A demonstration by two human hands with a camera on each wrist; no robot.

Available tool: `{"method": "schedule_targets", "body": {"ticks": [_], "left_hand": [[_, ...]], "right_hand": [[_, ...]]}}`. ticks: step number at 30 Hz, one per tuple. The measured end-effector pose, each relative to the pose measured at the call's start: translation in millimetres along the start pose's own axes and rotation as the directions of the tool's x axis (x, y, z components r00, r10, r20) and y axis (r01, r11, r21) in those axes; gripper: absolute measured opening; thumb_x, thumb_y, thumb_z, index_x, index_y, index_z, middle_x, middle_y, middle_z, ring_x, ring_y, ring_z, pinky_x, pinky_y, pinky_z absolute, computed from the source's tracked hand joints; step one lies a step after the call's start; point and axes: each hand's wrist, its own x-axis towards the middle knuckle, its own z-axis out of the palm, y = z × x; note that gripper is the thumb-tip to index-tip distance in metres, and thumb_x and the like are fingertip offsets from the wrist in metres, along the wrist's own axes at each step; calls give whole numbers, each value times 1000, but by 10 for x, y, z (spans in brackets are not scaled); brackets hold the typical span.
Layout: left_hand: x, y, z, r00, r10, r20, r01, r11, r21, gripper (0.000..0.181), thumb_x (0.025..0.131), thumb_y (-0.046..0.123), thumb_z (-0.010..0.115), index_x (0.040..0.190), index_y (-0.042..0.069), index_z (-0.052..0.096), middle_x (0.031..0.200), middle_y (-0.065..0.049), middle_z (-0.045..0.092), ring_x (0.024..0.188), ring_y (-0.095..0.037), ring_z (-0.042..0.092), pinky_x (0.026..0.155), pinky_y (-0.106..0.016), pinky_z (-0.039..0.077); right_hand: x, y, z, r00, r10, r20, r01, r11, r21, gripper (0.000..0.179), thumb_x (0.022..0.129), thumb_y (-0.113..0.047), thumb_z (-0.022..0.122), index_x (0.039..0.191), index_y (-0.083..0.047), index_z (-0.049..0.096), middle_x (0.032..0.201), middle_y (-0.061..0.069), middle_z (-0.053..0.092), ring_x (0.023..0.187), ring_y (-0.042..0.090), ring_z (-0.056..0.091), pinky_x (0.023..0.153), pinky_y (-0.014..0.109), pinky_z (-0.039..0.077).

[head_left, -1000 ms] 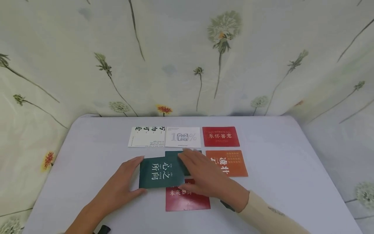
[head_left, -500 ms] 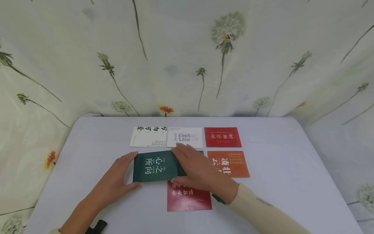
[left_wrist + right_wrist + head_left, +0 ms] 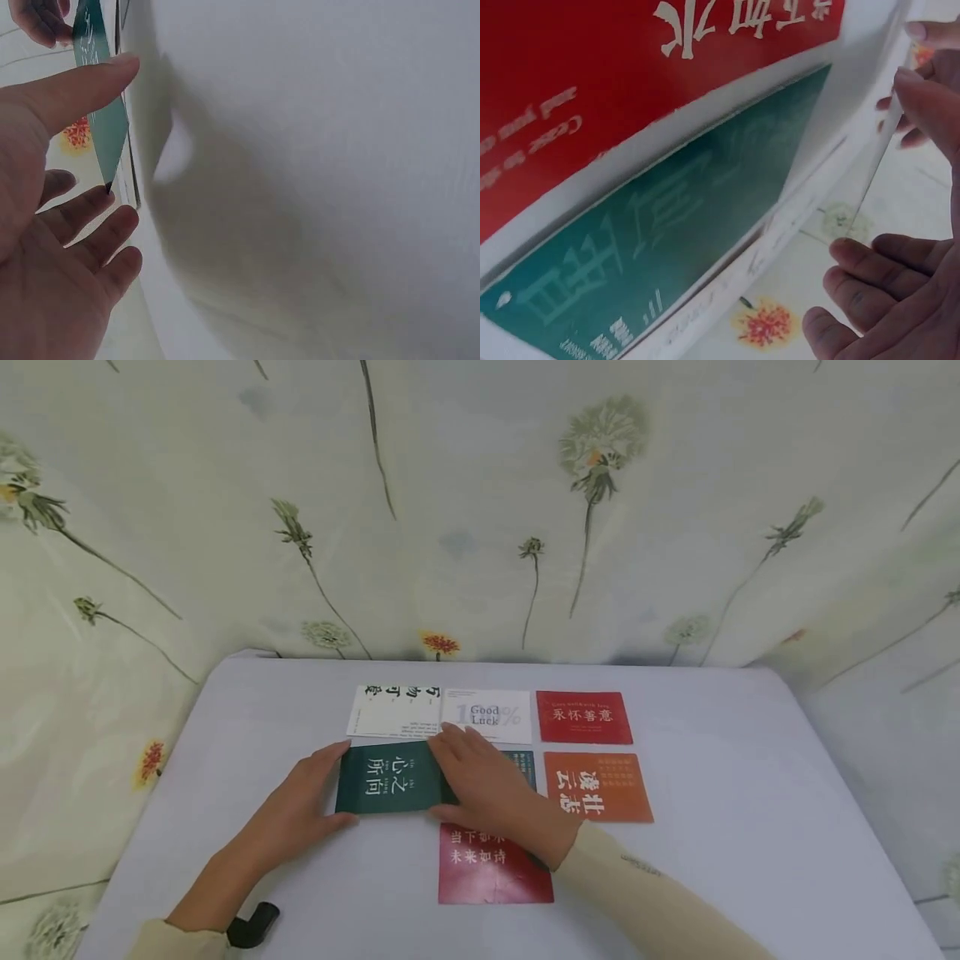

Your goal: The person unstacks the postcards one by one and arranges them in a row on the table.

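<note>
A green card with white Chinese characters (image 3: 386, 777) is held just above the table, between my two hands. My left hand (image 3: 298, 802) holds its left end, thumb at the near corner and a finger at the far corner. At its right end, my right hand (image 3: 487, 789) holds it the same way. In the left wrist view the card (image 3: 111, 139) appears tilted and narrow, between thumb and fingertips. The right wrist view shows it nearly edge-on. Under my right hand lies another green card (image 3: 667, 217), partly hidden, beside a dark red card (image 3: 495, 881).
Along the back lie two white cards, one with black characters (image 3: 401, 710) and one reading Good Luck (image 3: 487, 697), and a red card (image 3: 585, 727). An orange card (image 3: 600, 785) is right of my right hand. A patterned cloth (image 3: 450, 510) hangs behind the white table (image 3: 720, 827).
Both hands have carried the green card left and slightly toward the back, off the dark red card. More of the table's green card and the orange card now shows. The view has shifted a little.
</note>
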Motion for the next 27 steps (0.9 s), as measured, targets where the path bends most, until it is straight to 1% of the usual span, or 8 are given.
{"method": "schedule_targets", "body": {"ticks": [3,7,10,14,17,21,24,27], "left_hand": [[38,-53,21,1000,-22,8,22,1000,5,104,80,17,93,162,1,30,160,-24,40,146,-46,37,117,-62,37],[85,-136,34,999,-46,21,45,999,3,105,79,16,93,161,0,31,159,-26,40,146,-48,35,117,-64,35],[119,-176,38,998,-47,32,48,999,-6,105,79,16,93,161,0,30,160,-27,39,147,-49,33,117,-66,33],[138,-197,26,998,-44,37,45,999,-25,105,80,16,93,162,1,29,161,-26,36,148,-48,30,118,-66,31],[129,-202,15,998,-55,41,56,998,-40,104,81,15,92,162,1,29,162,-26,35,149,-49,29,118,-66,31],[109,-193,15,996,-75,38,77,996,-51,103,82,14,91,163,3,28,163,-25,33,150,-48,29,118,-65,31],[105,-159,29,995,-97,34,98,994,-50,102,82,14,90,163,3,28,164,-25,33,151,-47,29,119,-64,31],[115,-101,51,993,-115,31,116,993,-30,100,84,15,89,162,1,28,163,-26,33,150,-47,30,119,-64,31]], "right_hand": [[56,-12,42,1000,-2,16,3,1000,-28,100,85,-57,82,160,-8,39,162,8,43,156,28,28,127,41,22],[124,-30,114,1000,-1,29,1,1000,-19,97,86,-56,81,159,-8,40,160,8,45,155,28,30,127,42,22],[155,-33,179,999,11,33,-11,1000,-10,97,86,-56,81,159,-7,40,159,9,46,154,28,32,127,42,23],[172,-47,227,999,22,23,-22,1000,-2,96,85,-56,82,158,-7,43,157,10,48,151,29,36,126,43,26],[177,-70,234,1000,23,18,-23,1000,-2,95,85,-55,82,156,-6,44,155,11,49,149,30,39,125,44,28],[184,-93,236,1000,28,14,-28,1000,-10,94,86,-55,82,155,-5,44,155,12,49,149,30,39,125,45,28],[192,-97,245,999,44,16,-43,999,-11,94,85,-55,82,156,-5,44,155,12,49,149,31,37,125,45,28],[199,-88,262,997,70,26,-70,998,-7,95,84,-55,83,156,-6,44,154,12,50,150,31,36,126,46,27]]}}
